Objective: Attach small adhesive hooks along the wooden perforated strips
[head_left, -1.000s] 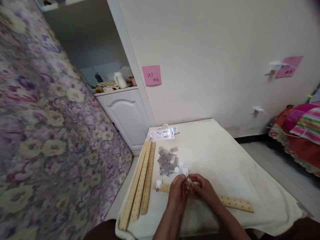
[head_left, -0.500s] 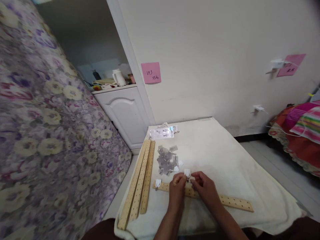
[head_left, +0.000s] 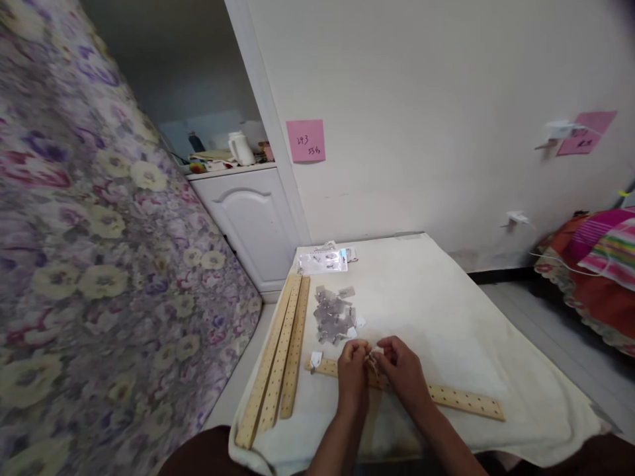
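Note:
My left hand (head_left: 354,370) and my right hand (head_left: 404,370) meet above the perforated wooden strip (head_left: 466,400) that lies crosswise near the front of the table. Both hands are closed, fingertips pinching a small white tag with string (head_left: 376,357); fingers cover most of it. Another white tag (head_left: 316,359) sits at the strip's left end. Just beyond my hands lies a pile of small clear packets (head_left: 333,316) whose contents are too small to make out. A loose white tag (head_left: 352,332) rests by the pile's near edge.
Several more perforated wooden strips (head_left: 296,350) lie lengthwise along the left side of the cloth-covered table (head_left: 426,297). A clear blister package (head_left: 322,262) is at the far left corner. Past the table stand a wall and a white cabinet (head_left: 248,225), with a floral curtain (head_left: 104,264) left.
Between my fingertips, the white tag that stood up in plain view is now mostly covered, with string showing. My hands stay close together over the strip. The view has shifted slightly.

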Tool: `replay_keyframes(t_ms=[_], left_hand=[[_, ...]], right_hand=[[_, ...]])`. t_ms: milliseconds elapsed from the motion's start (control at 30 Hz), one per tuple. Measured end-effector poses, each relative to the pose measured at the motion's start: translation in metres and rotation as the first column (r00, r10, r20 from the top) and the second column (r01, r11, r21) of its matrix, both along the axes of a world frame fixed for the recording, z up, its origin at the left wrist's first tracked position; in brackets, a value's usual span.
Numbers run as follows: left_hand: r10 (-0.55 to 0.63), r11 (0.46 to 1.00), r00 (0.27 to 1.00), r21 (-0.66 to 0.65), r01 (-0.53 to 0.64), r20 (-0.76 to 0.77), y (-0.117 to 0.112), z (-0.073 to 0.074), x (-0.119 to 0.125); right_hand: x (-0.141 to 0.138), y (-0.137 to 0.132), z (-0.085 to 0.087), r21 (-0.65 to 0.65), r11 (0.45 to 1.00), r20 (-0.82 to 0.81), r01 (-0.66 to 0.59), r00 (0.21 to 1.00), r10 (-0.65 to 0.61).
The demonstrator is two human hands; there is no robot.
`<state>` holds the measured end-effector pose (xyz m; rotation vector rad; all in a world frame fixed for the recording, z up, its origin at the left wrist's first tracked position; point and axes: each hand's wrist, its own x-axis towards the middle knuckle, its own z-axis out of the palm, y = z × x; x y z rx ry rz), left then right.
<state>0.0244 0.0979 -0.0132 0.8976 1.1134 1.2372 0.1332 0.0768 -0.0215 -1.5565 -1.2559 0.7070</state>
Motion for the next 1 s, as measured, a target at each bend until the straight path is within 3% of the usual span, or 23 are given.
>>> replay_keyframes(t_ms=[167,367,600,800,1000], left_hand=[[0.009,0.996,0.987,-0.091,0.006,0.158,0.004,-0.001,0.010],[0.008,0.969,0.959,-0.238,0.062,0.283,0.000,-0.008,-0.003],[0.032,0.962,0.886,-0.256,0.099,0.463,-0.007,0.005,-0.016],[0.025,0.962,0.854,-0.244,0.121,0.520,-0.010,0.012,-0.025],[-0.009,0.961,0.834,-0.226,0.159,0.551,-0.019,0.012,-0.031]], right_hand=[[-0.003,0.008,0.003,0.039,0.999,-0.026,0.021,0.999,-0.020],[0.006,0.009,-0.003,0.070,0.996,-0.040,0.062,0.997,-0.059],[0.021,0.008,-0.004,0.129,0.991,0.159,0.026,0.986,-0.047],[-0.001,-0.013,0.012,0.098,0.976,0.066,-0.196,0.980,0.190],[-0.022,-0.019,0.012,0.029,0.965,-0.002,-0.262,0.965,0.263]])
